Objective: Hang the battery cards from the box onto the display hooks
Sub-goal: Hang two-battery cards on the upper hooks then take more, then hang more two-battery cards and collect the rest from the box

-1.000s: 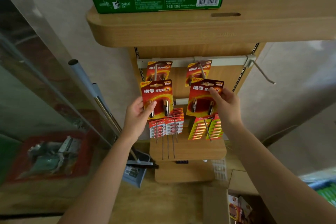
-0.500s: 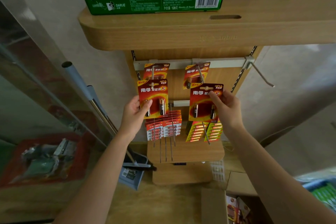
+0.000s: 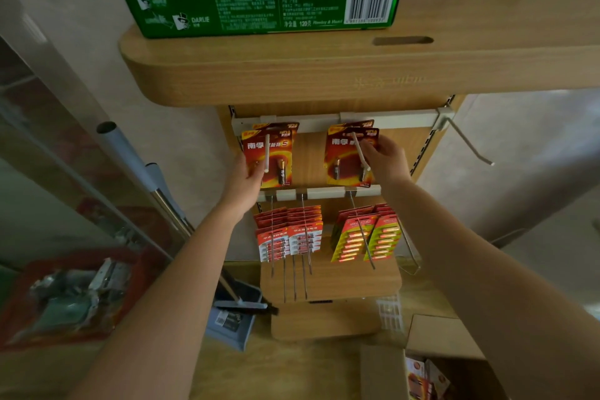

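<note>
left fingers [image 3: 256, 172] pinch the lower left edge of a red battery card [image 3: 279, 153]. right fingers [image 3: 373, 148] pinch the upper right corner of a second card [image 3: 344, 159]. each card is threaded on its own white hook [image 3: 267, 153], just inward of the fingers. the hanging step looks nearly done. next move: slide both cards back, let go, then reach for the box [image 3: 425, 377] well below the right hand [image 3: 388, 159].
</note>
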`<state>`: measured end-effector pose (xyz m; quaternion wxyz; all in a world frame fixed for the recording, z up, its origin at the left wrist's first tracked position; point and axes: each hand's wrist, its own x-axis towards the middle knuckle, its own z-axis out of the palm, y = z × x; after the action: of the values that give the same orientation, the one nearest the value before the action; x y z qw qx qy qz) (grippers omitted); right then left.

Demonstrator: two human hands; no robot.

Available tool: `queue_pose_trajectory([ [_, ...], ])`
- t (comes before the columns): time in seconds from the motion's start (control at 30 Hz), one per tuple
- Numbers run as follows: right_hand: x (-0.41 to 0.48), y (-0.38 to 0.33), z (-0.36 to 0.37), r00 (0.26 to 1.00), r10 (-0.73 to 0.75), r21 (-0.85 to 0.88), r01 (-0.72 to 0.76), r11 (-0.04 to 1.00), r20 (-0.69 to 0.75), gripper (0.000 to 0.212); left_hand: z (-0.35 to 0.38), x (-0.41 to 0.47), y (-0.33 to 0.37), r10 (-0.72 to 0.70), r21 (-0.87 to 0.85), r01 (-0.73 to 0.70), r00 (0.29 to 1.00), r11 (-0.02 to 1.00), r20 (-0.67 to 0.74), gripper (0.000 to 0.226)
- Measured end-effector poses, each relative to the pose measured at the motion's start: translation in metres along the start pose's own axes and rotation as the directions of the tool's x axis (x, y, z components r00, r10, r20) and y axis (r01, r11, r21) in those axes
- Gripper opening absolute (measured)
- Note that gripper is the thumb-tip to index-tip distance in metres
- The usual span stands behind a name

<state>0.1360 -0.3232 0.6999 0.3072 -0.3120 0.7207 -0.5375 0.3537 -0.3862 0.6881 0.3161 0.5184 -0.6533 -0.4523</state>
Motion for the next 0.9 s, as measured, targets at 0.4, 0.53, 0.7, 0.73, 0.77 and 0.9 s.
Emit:
queue_pose_trajectory([
  [0.4,0.001,0.018,-0.016,0.999,-0.02,-0.147,0.013,0.989,-0.047,0.033,0.013,0.019,-0.008,-0.103,0.187,0.133,0.981,0.973,-0.162,0.029],
  [0.53,-0.014,0.05,-0.035,0.999,0.052,-0.139,-0.054,0.989,-0.015,0.024,0.026,-0.006,-0.034,-0.176,0.356,0.212,0.976,0.91,-0.13,0.023],
  [0.7,-0.047,0.101,-0.069,0.985,0.133,-0.246,-0.104,0.964,0.107,0.018,0.071,-0.065,-0.053,-0.269,0.471,0.202,0.96,0.859,0.078,0.022],
  [0.73,-0.056,0.114,-0.077,0.98,0.16,-0.271,-0.122,0.955,0.121,0.018,0.084,-0.077,-0.056,-0.264,0.485,0.177,0.957,0.856,0.117,0.022],
  [0.77,-0.064,0.128,-0.086,0.972,0.192,-0.294,-0.145,0.945,0.137,0.018,0.098,-0.089,-0.057,-0.263,0.5,0.152,0.951,0.853,0.16,0.022],
  [0.9,-0.094,0.176,-0.131,0.941,0.289,-0.348,-0.215,0.912,0.176,0.016,0.161,-0.134,-0.066,-0.281,0.552,0.095,0.923,0.828,0.263,0.02],
])
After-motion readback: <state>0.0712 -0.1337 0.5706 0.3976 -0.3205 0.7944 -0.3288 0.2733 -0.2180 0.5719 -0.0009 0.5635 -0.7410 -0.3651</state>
